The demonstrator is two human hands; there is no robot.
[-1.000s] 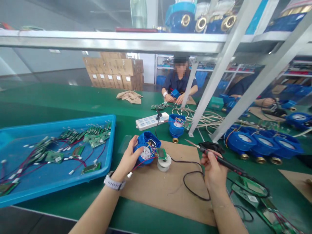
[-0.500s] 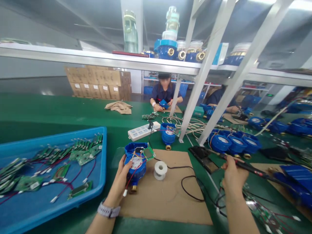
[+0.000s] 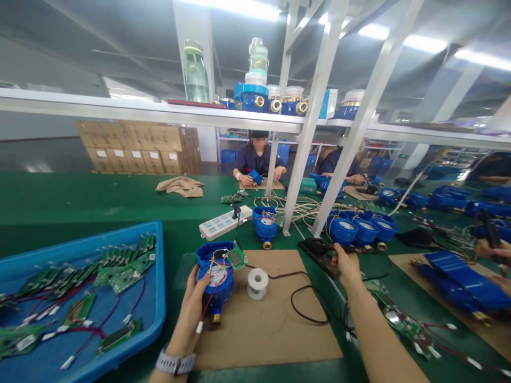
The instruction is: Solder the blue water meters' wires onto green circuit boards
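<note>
My left hand (image 3: 195, 298), with a watch at the wrist, grips the left side of a blue water meter (image 3: 219, 284) standing on a cardboard sheet (image 3: 271, 330). A small green circuit board (image 3: 237, 257) with a display is wired to the meter's open top, and a red lead with a white plug hangs over its front. My right hand (image 3: 346, 266) is closed round a black soldering iron (image 3: 356, 248) at a dark stand (image 3: 317, 254); the iron's tip is hidden. Between the hands sits a white solder spool (image 3: 257, 283).
A blue tray (image 3: 159, 282) of circuit boards lies left. Behind the cardboard are a power strip (image 3: 225, 222) and another meter (image 3: 264, 226). Shelf posts (image 3: 307, 122) rise ahead; several meters (image 3: 365, 229) stand right. Co-workers (image 3: 259, 157) sit opposite; another person's hand (image 3: 491, 250) shows at right.
My right hand has moved left and back with the soldering iron, to the stand. The left hand still holds the meter. The view has tilted up and turned right.
</note>
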